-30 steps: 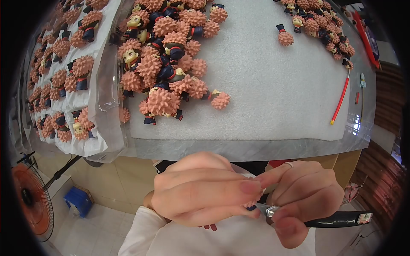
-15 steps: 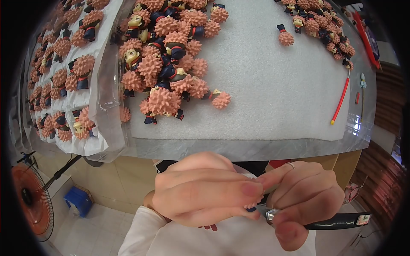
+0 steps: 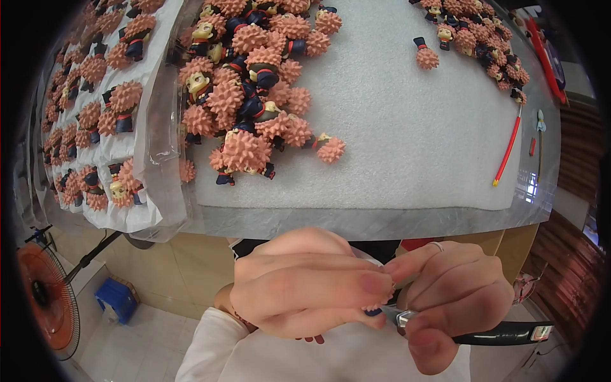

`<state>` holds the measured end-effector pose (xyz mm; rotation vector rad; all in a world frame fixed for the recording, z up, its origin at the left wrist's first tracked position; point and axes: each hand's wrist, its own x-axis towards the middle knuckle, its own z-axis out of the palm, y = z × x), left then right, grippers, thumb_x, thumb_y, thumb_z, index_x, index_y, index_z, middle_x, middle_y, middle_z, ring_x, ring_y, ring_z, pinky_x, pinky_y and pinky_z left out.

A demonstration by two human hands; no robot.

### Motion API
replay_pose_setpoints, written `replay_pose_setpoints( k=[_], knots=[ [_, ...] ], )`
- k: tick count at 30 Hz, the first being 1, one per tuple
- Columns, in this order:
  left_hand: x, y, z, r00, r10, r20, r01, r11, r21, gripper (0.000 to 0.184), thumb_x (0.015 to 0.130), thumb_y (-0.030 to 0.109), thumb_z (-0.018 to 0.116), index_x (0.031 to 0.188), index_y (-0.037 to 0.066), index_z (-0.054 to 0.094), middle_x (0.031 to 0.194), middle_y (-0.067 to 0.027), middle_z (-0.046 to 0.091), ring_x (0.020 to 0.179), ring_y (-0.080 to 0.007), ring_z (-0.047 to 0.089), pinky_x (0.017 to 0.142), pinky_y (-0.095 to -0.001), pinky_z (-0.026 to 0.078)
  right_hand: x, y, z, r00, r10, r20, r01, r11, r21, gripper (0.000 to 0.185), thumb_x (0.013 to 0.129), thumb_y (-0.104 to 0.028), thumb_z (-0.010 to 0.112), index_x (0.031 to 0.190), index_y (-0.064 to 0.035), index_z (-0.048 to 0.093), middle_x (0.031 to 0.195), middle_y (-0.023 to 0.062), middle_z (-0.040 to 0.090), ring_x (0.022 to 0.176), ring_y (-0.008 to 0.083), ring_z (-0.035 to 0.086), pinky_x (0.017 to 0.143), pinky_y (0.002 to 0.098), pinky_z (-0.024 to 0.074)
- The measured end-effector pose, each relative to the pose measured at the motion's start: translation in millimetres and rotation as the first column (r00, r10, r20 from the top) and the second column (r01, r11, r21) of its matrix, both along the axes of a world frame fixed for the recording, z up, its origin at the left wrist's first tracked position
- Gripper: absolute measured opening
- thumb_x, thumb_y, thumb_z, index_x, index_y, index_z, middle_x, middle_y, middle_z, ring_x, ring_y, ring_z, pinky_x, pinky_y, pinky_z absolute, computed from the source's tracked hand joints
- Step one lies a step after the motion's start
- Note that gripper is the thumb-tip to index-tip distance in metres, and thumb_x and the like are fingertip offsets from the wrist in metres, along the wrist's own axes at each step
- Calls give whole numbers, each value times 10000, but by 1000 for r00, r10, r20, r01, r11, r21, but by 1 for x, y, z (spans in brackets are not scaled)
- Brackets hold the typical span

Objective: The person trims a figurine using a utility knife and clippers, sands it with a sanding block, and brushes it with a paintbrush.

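Note:
My left hand [image 3: 305, 286] is closed around a small figurine [image 3: 372, 311]. Only a dark blue bit and some pink spiky hair show past its fingertips; the rest is hidden. Close against it, my right hand [image 3: 455, 296] grips a black-handled utility knife [image 3: 499, 334] with a metal nose pointing at the figurine. The blade is mostly hidden between the hands. My right index finger reaches to the left fingertips. Both hands are in front of the table edge, above my lap.
Spiky-haired figurines [image 3: 245, 149] are heaped on a white foam sheet [image 3: 382, 140], with another pile [image 3: 477, 41] at the far right. More lie in rows on white padding [image 3: 153, 83] at left. A red stick [image 3: 508, 149] rests at right. A fan [image 3: 48, 293] stands lower left.
Both hands stay together with the figurine and knife, shifting only very slightly. The knife's rear end has tilted a little lower. The figurines on the table have not moved.

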<state>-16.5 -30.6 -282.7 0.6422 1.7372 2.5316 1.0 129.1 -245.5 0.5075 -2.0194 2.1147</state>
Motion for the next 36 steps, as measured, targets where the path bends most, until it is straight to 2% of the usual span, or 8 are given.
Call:
replay_pose_setpoints(
  k=[4, 10, 19, 28, 31, 36],
  knots=[
    [-1, 0, 0, 1000, -1, -9, 1, 1000, 7, 336, 671, 77, 772, 976, 19, 645, 857, -102, 672, 712, -203, 622, 633, -279, 521, 0, -1, -1, 1000, -11, -4, 11, 999, -30, 169, 749, -85, 637, 667, -34, 499, 469, 22, 512, 387, 109, 489, 684, 338, 545],
    [-1, 1, -1, 1000, 11, -29, -11, 1000, 13, 337, 679, 78, 768, 984, 18, 640, 857, -103, 671, 710, -204, 624, 636, -285, 522, 0, -1, 7, 998, -7, 66, 6, 1000, 14, 182, 748, -102, 651, 660, -32, 507, 474, 16, 522, 400, 116, 513, 684, 342, 543],
    [-1, 2, -2, 1000, 3, -29, -3, 1000, 11, 334, 683, 74, 766, 988, 19, 639, 861, -96, 671, 711, -201, 626, 644, -281, 520, 2, -1, -1, 999, -34, 23, 35, 999, -39, 188, 765, -102, 647, 668, -34, 502, 475, 26, 526, 392, 120, 517, 684, 329, 544],
    [-2, -1, -1, 999, -10, -39, 10, 1000, -1, 345, 671, 78, 773, 983, 17, 639, 863, -101, 672, 715, -203, 627, 637, -278, 519, -2, -1, 5, 999, 20, 37, -21, 999, 33, 197, 769, -109, 646, 668, -30, 497, 475, 27, 527, 392, 121, 516, 685, 334, 544],
    [-2, 1, -1, 999, 5, -36, -5, 1000, 6, 346, 667, 77, 774, 981, 18, 640, 862, -103, 672, 710, -205, 627, 634, -279, 519, -2, -3, 3, 1000, -24, 4, 24, 999, 37, 200, 773, -110, 642, 670, -32, 489, 472, 32, 526, 393, 123, 520, 691, 337, 544],
    [-3, -1, 0, 1000, -12, -25, 12, 1000, 9, 342, 663, 72, 775, 975, 21, 642, 858, -104, 672, 702, -206, 627, 630, -280, 518, 1, -3, 3, 998, -38, 46, 38, 999, 0, 200, 774, -111, 640, 672, -34, 486, 466, 37, 522, 395, 124, 524, 696, 338, 544]
  ],
)
